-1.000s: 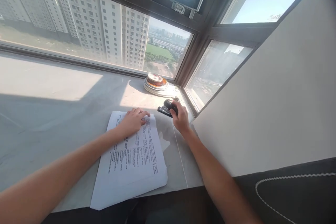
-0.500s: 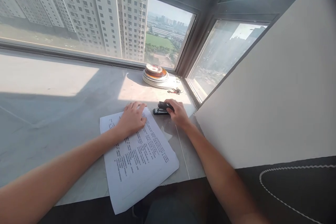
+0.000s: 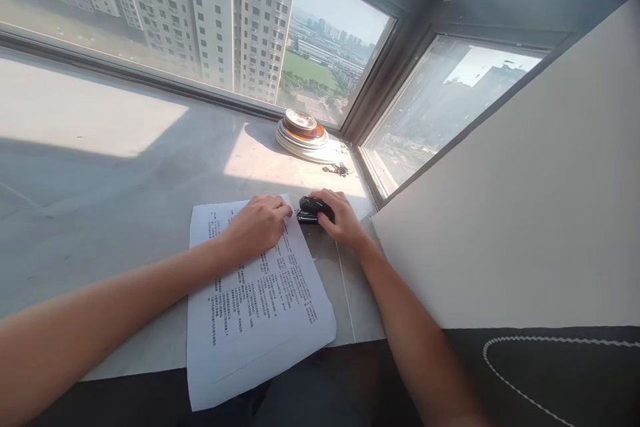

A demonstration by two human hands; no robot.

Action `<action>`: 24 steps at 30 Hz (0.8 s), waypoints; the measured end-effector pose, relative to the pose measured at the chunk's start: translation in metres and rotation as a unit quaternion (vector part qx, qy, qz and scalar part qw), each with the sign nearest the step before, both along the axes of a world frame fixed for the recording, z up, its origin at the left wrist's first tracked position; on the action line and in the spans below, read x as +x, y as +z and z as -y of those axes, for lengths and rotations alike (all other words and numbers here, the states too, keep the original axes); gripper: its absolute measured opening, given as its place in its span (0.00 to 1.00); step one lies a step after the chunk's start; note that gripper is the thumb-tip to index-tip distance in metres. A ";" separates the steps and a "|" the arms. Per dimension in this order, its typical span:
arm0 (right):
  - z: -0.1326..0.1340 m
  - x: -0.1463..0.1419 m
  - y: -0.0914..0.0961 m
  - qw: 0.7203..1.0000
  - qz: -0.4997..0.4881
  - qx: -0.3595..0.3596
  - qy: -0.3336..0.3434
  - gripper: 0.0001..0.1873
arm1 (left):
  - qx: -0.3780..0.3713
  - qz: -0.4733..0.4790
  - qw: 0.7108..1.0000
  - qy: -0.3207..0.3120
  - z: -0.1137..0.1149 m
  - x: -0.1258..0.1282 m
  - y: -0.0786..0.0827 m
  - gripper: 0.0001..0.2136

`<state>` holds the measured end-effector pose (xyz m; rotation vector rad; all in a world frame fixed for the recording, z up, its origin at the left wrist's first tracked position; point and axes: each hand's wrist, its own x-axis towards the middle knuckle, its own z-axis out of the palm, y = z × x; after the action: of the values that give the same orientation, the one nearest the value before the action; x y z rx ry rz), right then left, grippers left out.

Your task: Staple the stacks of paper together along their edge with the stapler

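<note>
Printed paper (image 3: 280, 327) lies on the stone sill, its near end hanging past the front edge; I cannot tell how many sheets there are. My left hand (image 3: 260, 223) rests over its far part, thumb and fingers closed on the right edge close to the far corner. A black stapler (image 3: 311, 205) is in my right hand (image 3: 341, 215), fingers wrapped around its back end. The stapler's front end points left, right at the paper's edge beside my left fingertips. Whether the paper lies between its jaws cannot be made out.
Beyond the stapler a stack of round plates or lids (image 3: 303, 137) stands by the window corner. A small bunch of keys (image 3: 337, 169) lies just in front of it. On the right rises a white wall (image 3: 510, 193), and a beaded cord (image 3: 505, 377) hangs low.
My left hand has gone from lying flat on the paper to gripping its edge. The paper's far corner and the stapler's front are now closer together. The view has tilted slightly.
</note>
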<state>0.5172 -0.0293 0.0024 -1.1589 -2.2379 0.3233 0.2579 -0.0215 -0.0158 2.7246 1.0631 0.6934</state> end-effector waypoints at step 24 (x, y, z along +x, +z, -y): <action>0.005 -0.020 -0.001 0.988 0.067 0.024 -0.137 0.25 | 0.030 -0.034 0.998 -0.034 0.021 0.009 -0.008 0.19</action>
<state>0.4969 -0.0347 0.0015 -1.4771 -2.1482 0.0818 0.2672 -0.0424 -0.0235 2.8391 0.9736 0.6357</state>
